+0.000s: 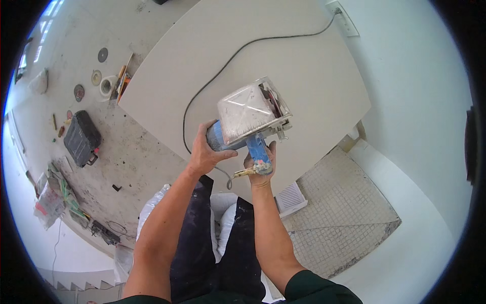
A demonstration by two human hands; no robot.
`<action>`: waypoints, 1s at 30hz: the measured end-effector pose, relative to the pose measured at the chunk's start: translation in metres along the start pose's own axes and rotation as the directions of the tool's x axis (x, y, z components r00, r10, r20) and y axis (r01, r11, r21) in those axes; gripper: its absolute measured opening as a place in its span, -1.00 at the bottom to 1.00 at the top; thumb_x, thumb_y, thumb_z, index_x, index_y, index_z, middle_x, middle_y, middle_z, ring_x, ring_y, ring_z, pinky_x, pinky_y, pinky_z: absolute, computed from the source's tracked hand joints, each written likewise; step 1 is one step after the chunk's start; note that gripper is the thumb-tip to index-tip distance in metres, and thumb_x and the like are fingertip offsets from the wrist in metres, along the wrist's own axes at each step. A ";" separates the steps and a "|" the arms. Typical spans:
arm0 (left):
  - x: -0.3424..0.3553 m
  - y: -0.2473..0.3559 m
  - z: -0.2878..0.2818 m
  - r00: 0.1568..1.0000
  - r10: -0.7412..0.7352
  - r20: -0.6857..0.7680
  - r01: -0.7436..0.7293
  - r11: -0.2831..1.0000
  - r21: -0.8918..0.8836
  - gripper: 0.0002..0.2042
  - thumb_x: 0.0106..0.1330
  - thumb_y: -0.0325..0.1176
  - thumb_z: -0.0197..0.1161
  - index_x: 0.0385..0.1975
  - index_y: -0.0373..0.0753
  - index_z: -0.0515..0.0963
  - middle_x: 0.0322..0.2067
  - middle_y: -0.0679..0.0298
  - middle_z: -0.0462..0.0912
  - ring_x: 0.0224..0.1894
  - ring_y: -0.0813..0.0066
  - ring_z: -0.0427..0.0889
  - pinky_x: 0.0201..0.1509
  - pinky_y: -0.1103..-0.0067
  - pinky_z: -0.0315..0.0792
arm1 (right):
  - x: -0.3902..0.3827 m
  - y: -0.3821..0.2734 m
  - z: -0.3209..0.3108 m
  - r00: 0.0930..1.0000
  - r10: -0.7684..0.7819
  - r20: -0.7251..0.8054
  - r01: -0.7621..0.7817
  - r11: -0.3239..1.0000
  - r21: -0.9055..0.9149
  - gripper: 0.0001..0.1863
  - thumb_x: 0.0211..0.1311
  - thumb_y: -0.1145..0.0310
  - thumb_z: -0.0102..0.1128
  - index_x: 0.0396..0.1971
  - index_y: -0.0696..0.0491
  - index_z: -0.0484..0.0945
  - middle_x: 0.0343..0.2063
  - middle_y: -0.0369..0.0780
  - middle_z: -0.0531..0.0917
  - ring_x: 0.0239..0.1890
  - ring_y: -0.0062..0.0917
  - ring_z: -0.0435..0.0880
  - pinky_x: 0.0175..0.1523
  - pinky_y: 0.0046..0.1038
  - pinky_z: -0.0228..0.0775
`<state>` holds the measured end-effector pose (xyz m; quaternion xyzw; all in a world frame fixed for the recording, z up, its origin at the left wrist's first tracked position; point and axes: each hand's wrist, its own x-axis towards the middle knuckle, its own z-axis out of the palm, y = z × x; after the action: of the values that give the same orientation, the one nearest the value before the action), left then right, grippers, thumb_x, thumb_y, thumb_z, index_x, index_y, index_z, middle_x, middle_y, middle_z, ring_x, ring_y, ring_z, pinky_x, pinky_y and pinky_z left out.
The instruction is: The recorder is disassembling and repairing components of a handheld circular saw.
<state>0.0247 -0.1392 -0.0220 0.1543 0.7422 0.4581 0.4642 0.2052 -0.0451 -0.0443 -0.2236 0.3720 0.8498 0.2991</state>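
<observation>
A dusty circular saw (247,112) with a silver metal base and blue body is lifted over a large pale slab (283,55). It is tipped, so the flat metal base faces up and away from me. My left hand (203,156) wraps round the blue motor housing, thumb stretched along its near side. With my right hand (263,161) I grip the blue rear handle; some of its fingers are hidden behind it. A dark power cord (223,66) leaves the saw near my hands, loops over the slab and runs to a wall socket (340,17).
On the dusty floor at left lie a black tool case (82,138), several cutting discs (79,92) and a tape roll (107,86). White sacks (152,207) are by my legs. At right are a white slotted grate (291,198), mosaic-tiled floor (349,207) and a white wall (420,76).
</observation>
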 end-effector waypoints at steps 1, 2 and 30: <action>0.001 0.004 0.001 1.000 0.012 0.003 -0.012 1.000 0.023 0.03 -0.28 -0.09 0.75 0.23 -0.35 0.30 0.05 -0.01 0.56 0.13 0.15 0.56 0.24 0.32 0.41 | -0.001 0.000 0.005 0.995 -0.042 -0.089 0.036 0.997 -0.061 -0.24 0.51 -0.23 -0.32 0.10 0.26 0.42 -0.62 -0.40 0.53 -0.62 -0.64 0.51 -0.42 -0.36 0.52; 0.001 0.006 0.002 1.000 0.023 0.006 -0.023 0.999 0.046 0.02 -0.28 -0.10 0.75 0.23 -0.34 0.30 0.05 -0.01 0.56 0.13 0.15 0.56 0.24 0.32 0.41 | -0.001 -0.001 0.002 0.995 -0.042 -0.092 0.036 0.997 -0.064 -0.24 0.51 -0.23 -0.32 0.10 0.26 0.42 -0.62 -0.40 0.53 -0.62 -0.64 0.51 -0.42 -0.36 0.52; 0.001 0.005 0.005 1.000 0.001 -0.002 -0.001 0.999 0.050 0.02 -0.30 -0.13 0.76 0.23 -0.30 0.30 0.04 -0.03 0.58 0.12 0.07 0.58 0.23 0.29 0.43 | -0.001 -0.019 -0.015 0.997 0.080 -0.004 -0.080 0.994 0.071 -0.28 0.43 -0.21 -0.09 0.11 0.23 0.41 -0.37 -0.26 0.59 -0.64 -0.70 0.46 -0.47 -0.56 0.48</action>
<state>0.0272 -0.1332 -0.0187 0.1656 0.7538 0.4399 0.4591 0.2216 -0.0467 -0.0625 -0.2005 0.4116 0.8466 0.2714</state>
